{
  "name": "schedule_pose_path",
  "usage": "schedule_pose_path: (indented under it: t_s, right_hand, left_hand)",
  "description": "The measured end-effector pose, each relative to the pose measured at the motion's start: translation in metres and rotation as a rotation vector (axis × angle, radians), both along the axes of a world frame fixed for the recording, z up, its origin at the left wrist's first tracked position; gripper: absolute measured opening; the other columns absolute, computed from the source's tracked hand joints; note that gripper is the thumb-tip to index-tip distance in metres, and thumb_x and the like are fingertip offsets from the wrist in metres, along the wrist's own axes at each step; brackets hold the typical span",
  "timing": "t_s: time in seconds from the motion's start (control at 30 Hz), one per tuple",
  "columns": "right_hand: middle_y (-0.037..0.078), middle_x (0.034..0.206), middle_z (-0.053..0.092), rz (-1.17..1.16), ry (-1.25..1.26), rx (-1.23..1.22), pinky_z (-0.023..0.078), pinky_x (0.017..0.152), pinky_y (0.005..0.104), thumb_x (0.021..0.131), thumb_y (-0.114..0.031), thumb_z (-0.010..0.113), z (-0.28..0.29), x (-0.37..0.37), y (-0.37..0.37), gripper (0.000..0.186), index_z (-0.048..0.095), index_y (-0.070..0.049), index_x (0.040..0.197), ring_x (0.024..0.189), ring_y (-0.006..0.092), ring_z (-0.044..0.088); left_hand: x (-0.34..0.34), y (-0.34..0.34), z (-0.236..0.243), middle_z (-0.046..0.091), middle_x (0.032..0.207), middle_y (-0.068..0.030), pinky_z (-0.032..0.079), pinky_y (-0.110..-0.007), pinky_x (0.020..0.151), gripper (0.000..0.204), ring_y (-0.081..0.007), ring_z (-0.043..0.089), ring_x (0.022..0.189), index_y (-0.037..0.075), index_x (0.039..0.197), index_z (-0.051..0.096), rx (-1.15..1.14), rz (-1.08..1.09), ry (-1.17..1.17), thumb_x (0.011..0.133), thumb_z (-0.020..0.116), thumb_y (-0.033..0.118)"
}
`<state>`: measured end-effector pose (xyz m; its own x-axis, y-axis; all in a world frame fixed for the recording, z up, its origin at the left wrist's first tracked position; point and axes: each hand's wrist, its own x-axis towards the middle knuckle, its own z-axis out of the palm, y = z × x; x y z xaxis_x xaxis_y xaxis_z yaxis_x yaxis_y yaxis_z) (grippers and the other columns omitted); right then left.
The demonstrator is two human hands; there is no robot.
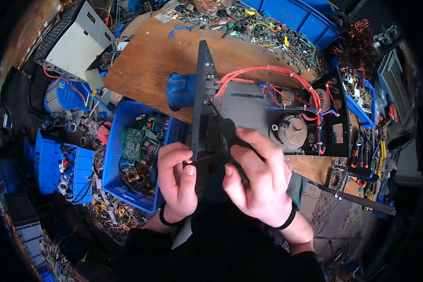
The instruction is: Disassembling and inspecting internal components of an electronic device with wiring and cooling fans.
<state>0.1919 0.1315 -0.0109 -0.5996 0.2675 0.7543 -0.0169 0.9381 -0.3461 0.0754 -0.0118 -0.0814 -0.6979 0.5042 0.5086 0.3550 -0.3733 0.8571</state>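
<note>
A dark metal electrical housing (249,110) lies open on the wooden table, its upright front panel (200,117) standing on the left. A blue round socket (180,90) juts out from that panel's far side. My right hand (263,181) grips a screwdriver (228,129) by its dark green handle; the shaft slants up toward the metal terminals (210,84) inside the panel, and whether its tip touches them I cannot tell. My left hand (176,181) is closed at the panel's lower end, pinching something small and dark. Thick red wires (268,69) loop from the terminals to a round transformer-like part (291,131).
A blue crate (109,174) with circuit boards (134,143) stands left of my left hand. Cable scraps (268,33) are heaped along the table's (145,61) far edge, beside a blue bin (296,16). Several hand tools (362,171) lie at the right.
</note>
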Motion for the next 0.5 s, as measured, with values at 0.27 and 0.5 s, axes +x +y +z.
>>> schedule_pose_path:
  t_s: [0.27,0.5]
  right_hand:
    - [0.021,0.125,0.066,0.061,-0.071,-0.048,0.058,0.069,0.0382,0.092,-0.022,0.079,0.002,0.004,-0.003,0.04,0.061,-0.001,0.12,0.09,0.0316,0.072]
    - [0.018,0.125,0.068,0.045,-0.055,-0.086,0.053,0.063,0.0338,0.087,-0.025,0.081,0.007,0.0,-0.012,0.035,0.066,-0.006,0.113,0.078,0.0246,0.068]
  left_hand:
    - [0.0,0.001,0.004,0.054,0.122,-0.0177,0.043,-0.031,0.09,0.025,-0.0194,0.052,0.102,-0.001,0.125,0.057,-0.021,0.008,0.012,0.102,0.057,0.007]
    - [-0.001,-0.004,0.006,0.055,0.123,-0.0178,0.043,-0.031,0.09,0.025,-0.0195,0.052,0.101,-0.001,0.125,0.057,-0.062,0.007,0.003,0.102,0.058,0.009]
